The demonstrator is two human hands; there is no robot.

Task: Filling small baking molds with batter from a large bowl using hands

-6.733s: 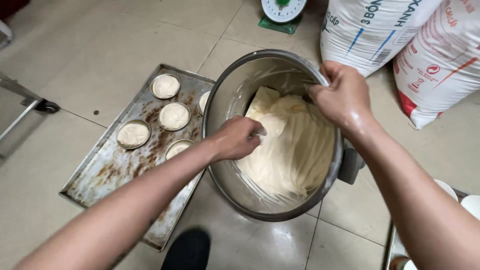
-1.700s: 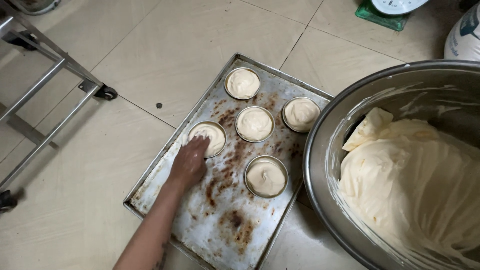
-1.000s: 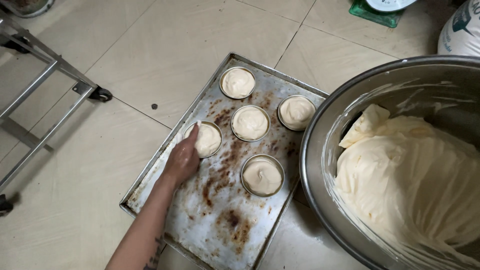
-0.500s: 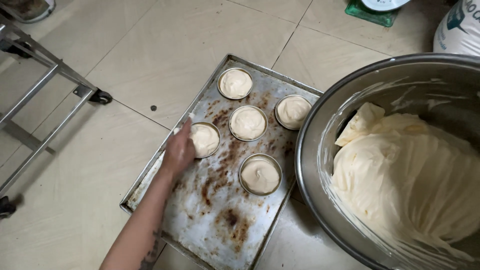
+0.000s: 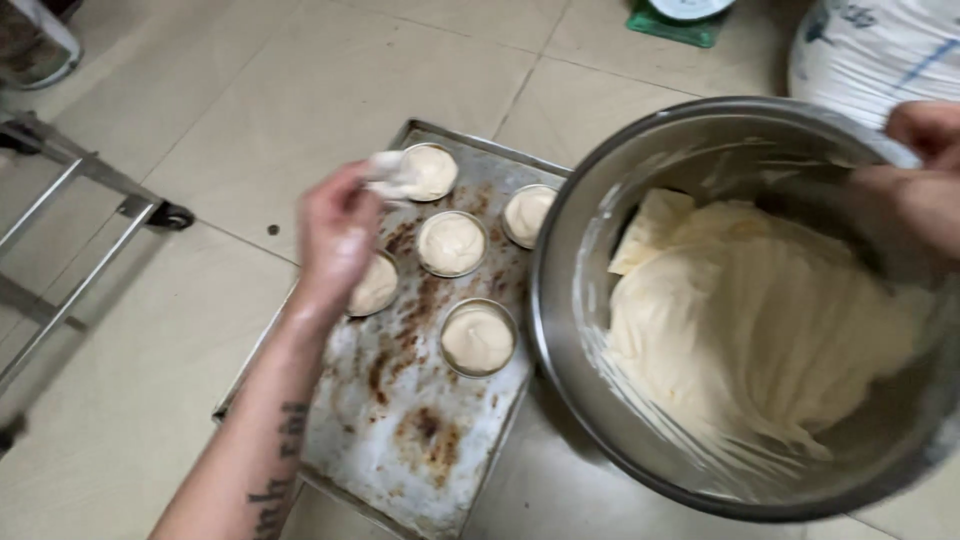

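Pale, creamy batter is seen in the head view, heaped inside a large round steel bowl that is set on the tiled floor at the right of the frame. A flat, light-coloured scraper is lodged in the batter against the bowl's left inner wall. The right hand is placed at the bowl's far right rim; it is blurred and cut by the frame edge, so whether it is curled or spread cannot be told. The left hand is raised above a worn, rust-stained metal baking tray lying just left of the bowl. Its fingers are drawn together, and a small lump of batter is carried on the fingertips; motion blur hides the exact pinch. Five small round tins filled with batter are arranged on the far half of the tray: a far-left tin, a far-right tin, a centre tin, a near-left tin partly covered by the left hand, and a near-right tin. The near half of the tray is bare metal. A metal trolley frame with a castor is located at the left edge, a white printed sack at the top right, and a green scale base at the top edge.
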